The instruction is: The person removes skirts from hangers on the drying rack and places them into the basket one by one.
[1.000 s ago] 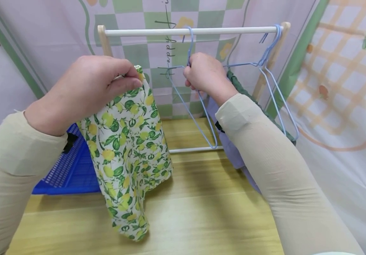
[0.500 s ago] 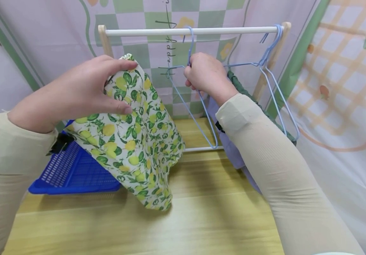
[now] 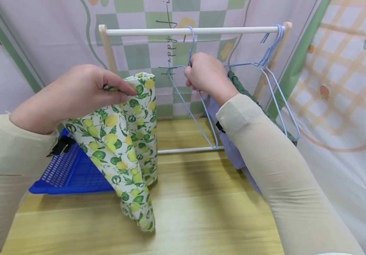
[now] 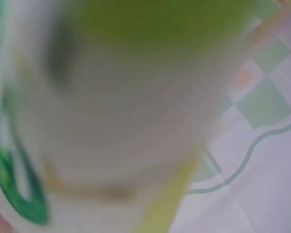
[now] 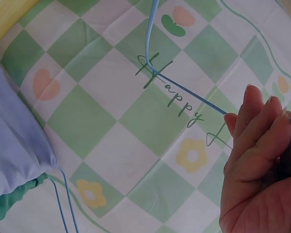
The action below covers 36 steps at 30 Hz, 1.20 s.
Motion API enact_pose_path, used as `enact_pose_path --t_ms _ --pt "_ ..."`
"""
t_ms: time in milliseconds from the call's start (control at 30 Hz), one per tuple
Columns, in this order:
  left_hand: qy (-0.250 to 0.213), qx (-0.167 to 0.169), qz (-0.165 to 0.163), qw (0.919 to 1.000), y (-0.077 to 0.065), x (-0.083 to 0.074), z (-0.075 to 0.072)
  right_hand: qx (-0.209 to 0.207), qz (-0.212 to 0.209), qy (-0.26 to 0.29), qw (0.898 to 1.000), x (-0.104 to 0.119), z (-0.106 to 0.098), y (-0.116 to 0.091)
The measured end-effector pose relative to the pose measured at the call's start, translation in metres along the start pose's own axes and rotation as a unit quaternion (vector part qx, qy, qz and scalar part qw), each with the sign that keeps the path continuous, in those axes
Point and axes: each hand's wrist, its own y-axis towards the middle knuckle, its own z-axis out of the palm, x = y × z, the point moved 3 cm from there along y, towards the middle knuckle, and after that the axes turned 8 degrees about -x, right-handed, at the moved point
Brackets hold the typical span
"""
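My left hand (image 3: 78,97) pinches the gathered top of a white garment printed with lemons and green leaves (image 3: 113,141). The garment hangs folded over the table, one lower corner reaching nearest to me. Close up and blurred, its cloth (image 4: 106,121) covers most of the left wrist view. With curled fingers, my right hand (image 3: 206,72) grips a light blue wire hanger (image 3: 193,40) just below its hook, which is over the rack's rod (image 3: 144,32). In the right wrist view the hanger's wire (image 5: 191,93) runs into the fingers of that hand (image 5: 257,165).
A blue plastic basket (image 3: 71,175) stands at the left, partly behind the lemon-print garment. At the rack's right end hang more blue hangers (image 3: 267,85), a purple garment (image 3: 232,141) and a dark green one (image 3: 243,86). The rack stands on a wooden table (image 3: 195,219) before a printed curtain.
My left hand spread its fingers at the garment's top, then pinched it again lower down; the cloth swung right and back, now folded narrower. My right hand has stayed on the hanger.
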Motion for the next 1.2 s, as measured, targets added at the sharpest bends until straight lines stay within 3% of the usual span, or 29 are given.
enact_pose_path --t_ms 133,800,1200 --pt "0.009 -0.006 -0.001 0.9999 -0.0008 0.0005 -0.0011 0.000 0.000 0.002 1.000 -0.0001 -0.0001 0.0001" --pt "0.005 0.039 -0.021 0.9990 -0.0030 -0.0067 0.0011 -0.005 -0.003 -0.004 1.000 -0.0042 -0.0003 0.0010" --pt "0.048 0.003 -0.028 0.9985 -0.0060 -0.0061 -0.0030 -0.003 -0.007 -0.005 1.000 -0.0028 0.0001 0.0021"
